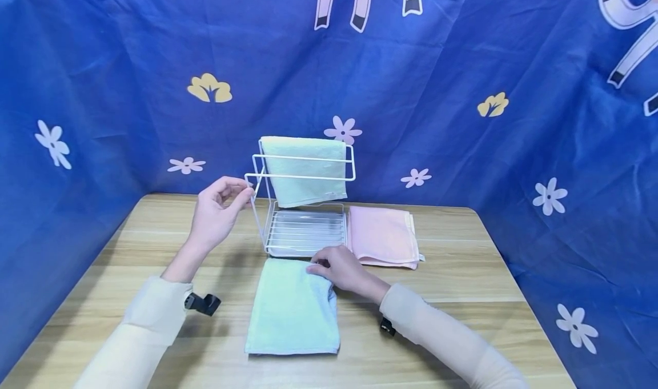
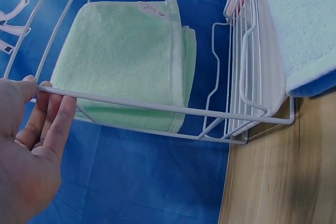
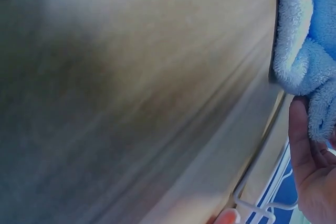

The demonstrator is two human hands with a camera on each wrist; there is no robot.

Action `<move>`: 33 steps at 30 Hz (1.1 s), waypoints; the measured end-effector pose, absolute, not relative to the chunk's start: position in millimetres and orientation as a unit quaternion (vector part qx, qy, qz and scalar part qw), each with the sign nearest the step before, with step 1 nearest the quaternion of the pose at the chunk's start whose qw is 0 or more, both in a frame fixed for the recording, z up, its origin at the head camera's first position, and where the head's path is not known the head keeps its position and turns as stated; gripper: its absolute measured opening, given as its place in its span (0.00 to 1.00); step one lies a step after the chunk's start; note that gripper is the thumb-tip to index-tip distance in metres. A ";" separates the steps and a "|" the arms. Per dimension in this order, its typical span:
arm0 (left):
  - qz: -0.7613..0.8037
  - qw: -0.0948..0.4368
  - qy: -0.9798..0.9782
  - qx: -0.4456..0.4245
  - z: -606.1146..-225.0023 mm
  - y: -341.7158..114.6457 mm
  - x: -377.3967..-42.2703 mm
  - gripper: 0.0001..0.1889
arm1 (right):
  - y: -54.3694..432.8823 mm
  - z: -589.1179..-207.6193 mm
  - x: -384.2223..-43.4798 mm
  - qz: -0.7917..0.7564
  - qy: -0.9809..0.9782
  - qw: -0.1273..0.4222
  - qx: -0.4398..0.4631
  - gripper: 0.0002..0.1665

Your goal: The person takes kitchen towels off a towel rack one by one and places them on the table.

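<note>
From the head view, left hand (image 1: 213, 213) pinching white rack (image 1: 308, 177), pale towel (image 1: 293, 312) before it, pink towel (image 1: 384, 235) at its right, from left wrist, green towel (image 2: 118, 59) hung on rack, from right wrist, right hand (image 3: 315, 179) pinching pale towel.

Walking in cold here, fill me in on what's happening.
A person's left hand holds a white wire rack by its front-left upright. Their right hand pinches the far right corner of a pale bluish towel in front of it. A green towel hangs over the rack's back bar; a folded pink towel lies to the right.
</note>
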State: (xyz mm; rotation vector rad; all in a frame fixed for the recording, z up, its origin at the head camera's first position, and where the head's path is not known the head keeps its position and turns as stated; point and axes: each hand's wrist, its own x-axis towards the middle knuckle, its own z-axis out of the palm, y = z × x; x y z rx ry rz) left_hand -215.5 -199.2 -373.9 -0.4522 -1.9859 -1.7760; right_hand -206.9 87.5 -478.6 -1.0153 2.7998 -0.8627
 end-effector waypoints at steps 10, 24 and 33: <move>-0.645 0.217 -0.714 -0.164 -374.8 -199.4 -216.5 0.07 | 88.4 -468.1 -215.2 -0.244 0.905 0.010 -0.349 0.15; -0.648 0.212 -0.714 -0.162 -373.8 -198.7 -216.0 0.10 | 100.4 -455.6 -219.0 -0.234 0.911 -0.010 -0.340 0.11; -0.647 0.211 -0.714 -0.163 -372.5 -199.2 -215.3 0.12 | 118.9 -426.8 -214.4 -0.245 0.905 -0.064 -0.342 0.09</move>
